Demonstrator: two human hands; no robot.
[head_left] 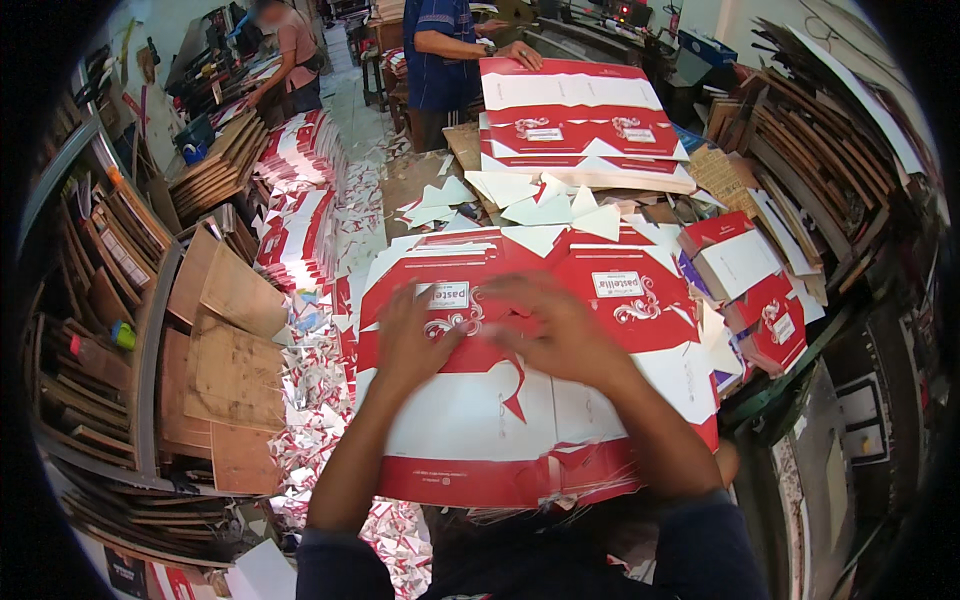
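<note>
A stack of red and white printed cardboard box blanks (470, 420) lies in front of me, with pale label panels and white scroll patterns on its red part. My left hand (408, 335) is over the left label panel, its thumb stretched out away from the other fingers. Close to the middle of the top sheet is my right hand (555, 335), bent at the fingers and smeared by motion. Whether it pinches anything cannot be made out. Just below it, a thin curved red scrap (514, 398) rests on the white part of the sheet.
Behind the stack lie loose white offcuts (545, 205) and another pile of blanks (575, 105), touched by a co-worker's hand (520, 55). More blanks (765, 310) stand at right. Paper scraps (315, 400) litter the floor at left, beside shelves of wooden boards (235, 370).
</note>
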